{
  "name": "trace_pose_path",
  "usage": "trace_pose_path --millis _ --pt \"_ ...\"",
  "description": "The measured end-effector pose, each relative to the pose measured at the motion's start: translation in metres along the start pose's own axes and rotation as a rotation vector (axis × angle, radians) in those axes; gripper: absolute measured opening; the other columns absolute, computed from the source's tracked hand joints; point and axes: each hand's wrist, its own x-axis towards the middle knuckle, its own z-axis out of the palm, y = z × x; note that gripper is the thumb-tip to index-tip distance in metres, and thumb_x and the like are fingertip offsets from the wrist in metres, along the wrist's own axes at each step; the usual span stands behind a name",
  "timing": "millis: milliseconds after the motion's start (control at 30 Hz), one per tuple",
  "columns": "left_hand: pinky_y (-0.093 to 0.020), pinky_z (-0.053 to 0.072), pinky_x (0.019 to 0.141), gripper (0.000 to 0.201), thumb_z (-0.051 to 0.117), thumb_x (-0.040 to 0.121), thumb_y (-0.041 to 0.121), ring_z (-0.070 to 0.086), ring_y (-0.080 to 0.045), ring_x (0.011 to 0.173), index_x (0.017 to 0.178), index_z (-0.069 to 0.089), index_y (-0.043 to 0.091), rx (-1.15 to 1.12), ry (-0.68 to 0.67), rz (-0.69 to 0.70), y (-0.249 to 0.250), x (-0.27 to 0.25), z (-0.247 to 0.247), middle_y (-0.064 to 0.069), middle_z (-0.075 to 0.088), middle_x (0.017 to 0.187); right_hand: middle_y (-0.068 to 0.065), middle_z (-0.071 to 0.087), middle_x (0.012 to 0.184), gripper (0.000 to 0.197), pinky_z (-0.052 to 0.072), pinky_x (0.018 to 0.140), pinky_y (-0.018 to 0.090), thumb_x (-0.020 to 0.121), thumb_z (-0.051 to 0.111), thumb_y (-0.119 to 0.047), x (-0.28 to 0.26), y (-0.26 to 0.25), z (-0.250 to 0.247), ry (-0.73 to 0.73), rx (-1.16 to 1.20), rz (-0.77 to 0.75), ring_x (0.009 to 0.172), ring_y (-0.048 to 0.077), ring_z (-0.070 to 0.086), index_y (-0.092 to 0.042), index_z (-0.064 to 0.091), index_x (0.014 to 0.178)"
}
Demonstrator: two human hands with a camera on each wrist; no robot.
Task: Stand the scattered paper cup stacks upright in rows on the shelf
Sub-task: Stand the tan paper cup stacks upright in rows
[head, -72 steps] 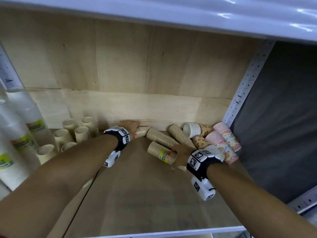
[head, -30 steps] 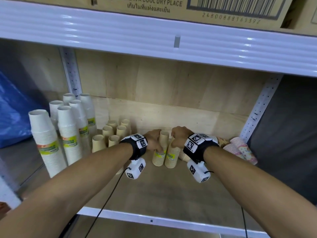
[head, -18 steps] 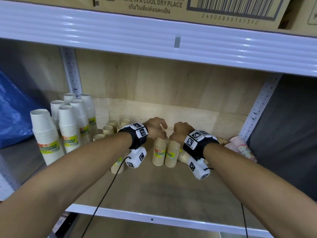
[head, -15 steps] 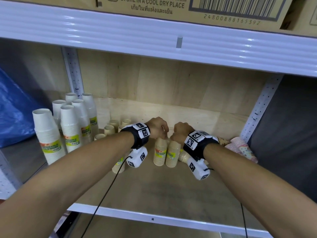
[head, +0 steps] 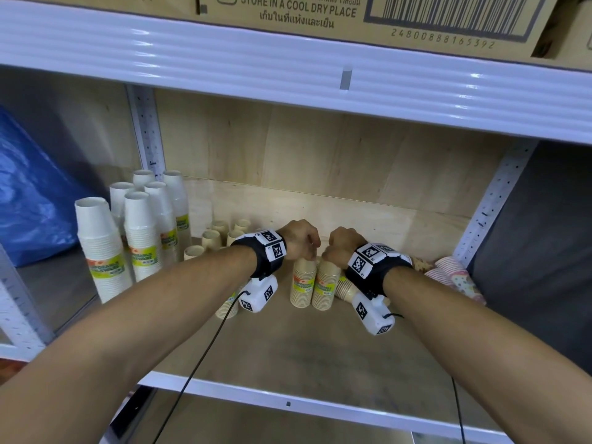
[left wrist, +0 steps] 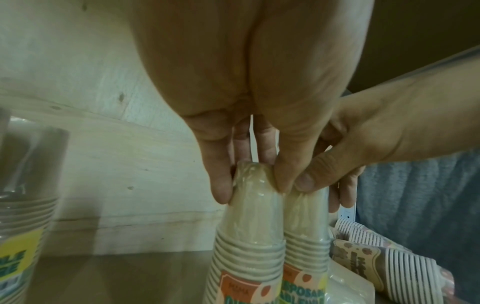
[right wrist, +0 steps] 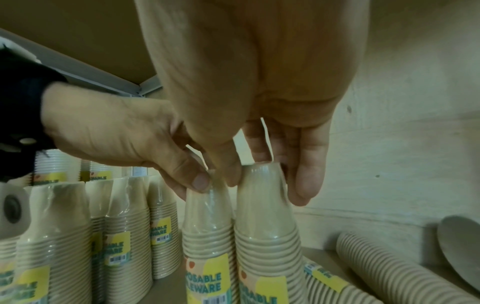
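Two tan cup stacks (head: 312, 285), once lying scattered, have been stood upright side by side, their tops now pinched by the left hand (head: 301, 240) and right hand (head: 342, 245).

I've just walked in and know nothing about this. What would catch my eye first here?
Two bare hands meet mid-shelf: the left hand and the right hand each pinch the top of an upright plastic-wrapped stack of tan paper cups, the two stacks side by side. Tall white cup stacks stand at the left, while pink patterned cup stacks lie toppled at the right.
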Motion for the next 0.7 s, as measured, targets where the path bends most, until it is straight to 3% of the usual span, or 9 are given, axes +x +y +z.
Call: trace_pose_path --millis 167,300,367,467,533,700 --pt "-0.026 0.049 0.084 0.032 0.071 0.086 0.015 0.061 -0.022 0.107 0.118 0.068 0.012 0.046 -0.007 0.0 0.002 -0.001 -0.001 -0.006 0.064 0.119 0.014 0.064 0.099 0.023 0.029 0.045 0.02 0.087 0.059 -0.005 -0.003 -0.005 -0.004 -0.036 -0.006 -0.033 0.081 0.022 0.055 0.001 0.068 0.107" --pt "-0.027 0.05 0.086 0.033 0.072 0.085 0.015 0.061 -0.021 0.108 0.118 0.068 0.013 0.074 -0.015 0.0 0.003 -0.001 -0.001 -0.005 0.064 0.119 0.012 0.061 0.092 0.016 0.029 0.045 0.02 0.087 0.06 -0.005 -0.006 -0.004 -0.006 -0.041 -0.009 -0.037 0.08 0.022 0.056 0.001 0.068 0.099" --pt "-0.027 0.05 0.086 0.034 0.072 0.085 0.014 0.061 -0.022 0.109 0.119 0.068 0.013 0.094 -0.022 -0.002 0.004 0.0 -0.002 -0.005 0.064 0.12 0.014 0.066 0.1 0.021 0.031 0.046 0.02 0.087 0.061 -0.005 -0.007 -0.003 -0.007 -0.046 -0.005 -0.047 0.087 0.024 0.062 0.001 0.068 0.105" --pt "-0.025 0.048 0.084 0.034 0.07 0.087 0.014 0.06 -0.022 0.109 0.121 0.067 0.013 0.131 -0.034 -0.002 0.006 0.0 -0.005 -0.005 0.063 0.122 0.014 0.067 0.114 0.029 0.041 0.06 0.022 0.087 0.061 -0.006 -0.012 -0.005 -0.01 -0.038 0.016 -0.049 0.102 0.028 0.066 -0.001 0.067 0.115" --pt "-0.025 0.048 0.083 0.035 0.069 0.087 0.014 0.06 -0.022 0.109 0.122 0.067 0.013 0.158 -0.049 -0.011 0.007 -0.001 -0.007 -0.006 0.061 0.122 0.014 0.067 0.115 0.031 0.043 0.066 0.024 0.086 0.062 -0.008 -0.015 -0.006 -0.012 -0.043 0.019 -0.066 0.103 0.027 0.066 -0.001 0.066 0.116" --pt "-0.027 0.05 0.081 0.036 0.07 0.085 0.014 0.06 -0.021 0.106 0.121 0.067 0.018 0.184 -0.081 -0.052 0.007 -0.005 -0.014 -0.004 0.061 0.119 0.016 0.068 0.106 0.03 0.041 0.057 0.022 0.083 0.065 -0.009 -0.021 -0.01 -0.018 -0.051 0.057 -0.114 0.095 0.028 0.068 0.002 0.067 0.111"
